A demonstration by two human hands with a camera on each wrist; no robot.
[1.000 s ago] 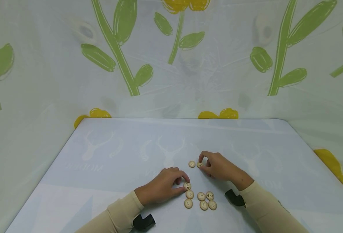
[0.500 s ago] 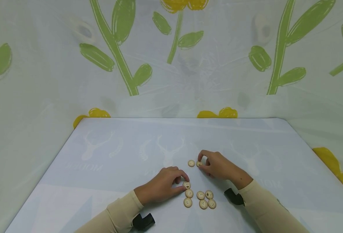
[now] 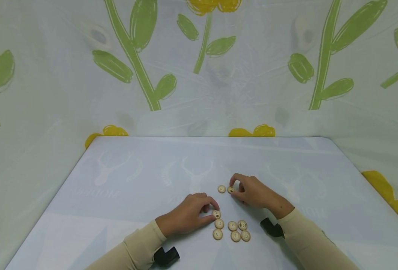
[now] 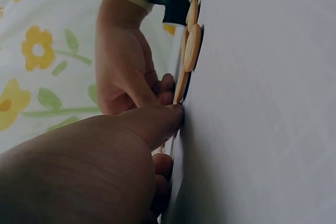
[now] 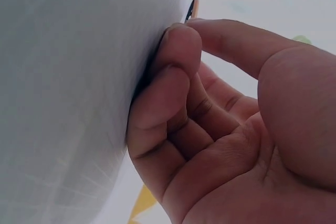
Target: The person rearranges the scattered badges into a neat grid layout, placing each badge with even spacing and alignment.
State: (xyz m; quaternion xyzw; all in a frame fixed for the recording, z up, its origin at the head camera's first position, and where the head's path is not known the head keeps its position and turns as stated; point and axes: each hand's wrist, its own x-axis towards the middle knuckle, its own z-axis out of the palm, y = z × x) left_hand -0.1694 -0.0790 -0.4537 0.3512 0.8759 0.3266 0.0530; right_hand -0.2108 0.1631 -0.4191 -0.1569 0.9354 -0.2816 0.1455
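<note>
Small round cream buttons with dark marks lie flat on the table. In the head view my left hand (image 3: 190, 215) pinches a button (image 3: 216, 214) between thumb and forefinger. Two more buttons, one of them the lower button (image 3: 217, 234), continue the column below it. Farther back, my right hand (image 3: 254, 192) pinches another button (image 3: 231, 189), with a loose button (image 3: 221, 189) just left of it. The left wrist view shows the left thumb (image 4: 157, 121) against the table beside buttons (image 4: 193, 48) seen edge-on. In the right wrist view the fingers hide the pinched button.
A cluster of several buttons (image 3: 235, 236) lies right of the column, between the two forearms. The pale table (image 3: 145, 157) has faint printed deer heads. A white curtain (image 3: 253, 86) with green and yellow plants hangs behind it. Black wrist mounts (image 3: 166, 257) sit on both sleeves.
Both hands keep their pinch and their place beside the buttons. Only a slight shift of the whole head view shows.
</note>
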